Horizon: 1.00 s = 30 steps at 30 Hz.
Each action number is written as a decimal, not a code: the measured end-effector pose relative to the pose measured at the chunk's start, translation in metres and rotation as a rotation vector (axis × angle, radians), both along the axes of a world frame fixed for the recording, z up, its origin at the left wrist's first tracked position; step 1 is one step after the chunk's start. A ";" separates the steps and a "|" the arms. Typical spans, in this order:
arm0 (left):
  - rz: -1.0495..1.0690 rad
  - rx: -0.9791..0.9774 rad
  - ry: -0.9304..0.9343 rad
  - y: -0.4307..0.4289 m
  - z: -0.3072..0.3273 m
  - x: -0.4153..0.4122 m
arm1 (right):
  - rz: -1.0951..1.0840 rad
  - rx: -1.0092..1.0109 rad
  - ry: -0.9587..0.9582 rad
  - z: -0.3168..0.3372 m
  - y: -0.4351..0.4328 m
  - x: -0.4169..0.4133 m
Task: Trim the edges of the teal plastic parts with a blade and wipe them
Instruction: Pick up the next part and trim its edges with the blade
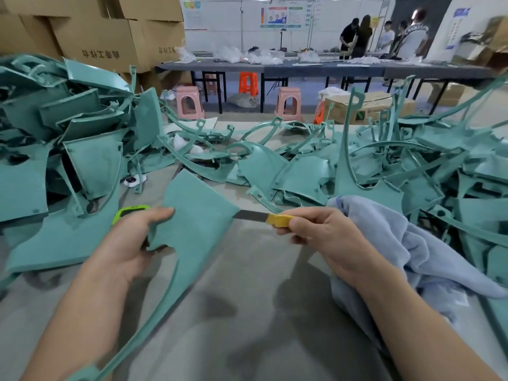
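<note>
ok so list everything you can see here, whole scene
held teal part: one, teal, centre
loose teal parts: many, teal, heaped left, behind and right
blade: one, grey with yellow handle, tip at the held part's right corner
cloth: one, pale blue, right
green object: one, bright green, just left of the held part, unidentifiable
cardboard boxes: several, brown, back left
stools: at least three, pink and orange, floor behind
people: several, far back right
left hand: one, grips the held teal part
right hand: one, pinches the blade's handle
</note>
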<state>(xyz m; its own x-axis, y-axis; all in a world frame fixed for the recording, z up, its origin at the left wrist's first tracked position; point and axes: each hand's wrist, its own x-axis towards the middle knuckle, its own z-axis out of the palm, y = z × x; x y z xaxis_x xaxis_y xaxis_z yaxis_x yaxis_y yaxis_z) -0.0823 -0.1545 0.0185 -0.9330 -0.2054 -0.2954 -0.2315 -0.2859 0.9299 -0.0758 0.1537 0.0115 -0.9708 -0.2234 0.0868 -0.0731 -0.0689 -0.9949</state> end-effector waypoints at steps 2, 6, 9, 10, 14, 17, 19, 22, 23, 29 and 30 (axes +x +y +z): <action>0.000 0.005 -0.011 -0.001 -0.002 0.002 | -0.062 -0.062 -0.004 -0.001 -0.013 -0.007; -0.133 -0.015 -0.077 0.005 -0.003 0.002 | -0.201 -0.051 -0.073 0.006 -0.038 -0.042; -0.241 -0.093 -0.083 0.008 -0.009 0.000 | -0.217 -0.081 -0.193 0.009 -0.056 -0.068; -0.259 -0.112 -0.078 0.012 -0.009 0.000 | -0.245 -0.062 -0.206 0.009 -0.060 -0.075; -0.252 -0.241 -0.024 0.029 -0.011 -0.003 | -0.220 -0.007 -0.245 0.014 -0.059 -0.081; -0.261 -0.300 -0.018 0.036 -0.014 -0.005 | -0.221 -0.030 -0.183 0.013 -0.043 -0.059; -0.296 -0.334 -0.026 0.039 -0.017 -0.006 | -0.284 0.019 -0.071 0.005 -0.029 -0.035; -0.341 -0.397 -0.009 0.047 -0.021 -0.007 | -0.456 0.291 0.107 -0.010 -0.005 -0.001; -0.343 -0.418 -0.001 0.049 -0.022 -0.007 | -0.510 0.390 0.149 -0.013 0.003 0.007; -0.205 -0.393 0.088 0.054 -0.028 -0.004 | -0.466 1.139 0.252 -0.014 0.010 0.020; -0.121 -0.419 0.146 0.054 -0.025 -0.003 | -0.441 1.188 0.227 -0.014 0.009 0.020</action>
